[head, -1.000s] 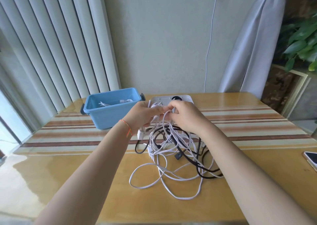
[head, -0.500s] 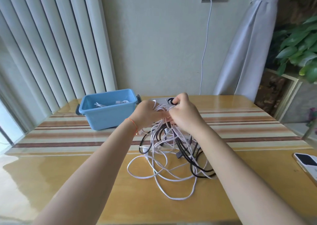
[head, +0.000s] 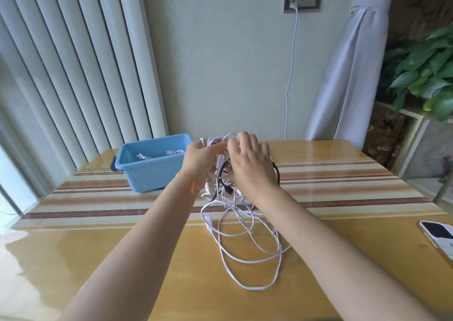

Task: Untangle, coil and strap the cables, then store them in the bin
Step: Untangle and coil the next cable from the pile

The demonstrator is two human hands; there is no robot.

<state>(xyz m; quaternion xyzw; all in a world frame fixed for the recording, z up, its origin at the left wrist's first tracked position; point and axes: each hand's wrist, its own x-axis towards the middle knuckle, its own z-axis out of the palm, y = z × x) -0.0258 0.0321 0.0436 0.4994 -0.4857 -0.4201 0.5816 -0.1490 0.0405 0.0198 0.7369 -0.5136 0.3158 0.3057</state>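
Note:
A tangle of white cables point(head: 245, 237) mixed with a black cable point(head: 277, 172) lies on the wooden table point(head: 122, 259), its upper part lifted off the surface. My left hand point(head: 199, 160) grips a bunch of white strands at the top of the tangle. My right hand point(head: 251, 166) is right beside it, back toward me, fingers stretched out over the raised strands. Whether its thumb pinches a strand is hidden. A blue bin point(head: 149, 176) stands left of the hands with a white cable point(head: 147, 156) inside.
A phone point(head: 438, 237) lies at the table's right edge. A white cord point(head: 291, 63) hangs from a wall socket behind the table. Vertical blinds stand to the left, a tied curtain and a plant point(head: 426, 70) to the right.
Both hands have raised the top of the tangle higher above the table. My right hand's fingers have spread out from their earlier pinch.

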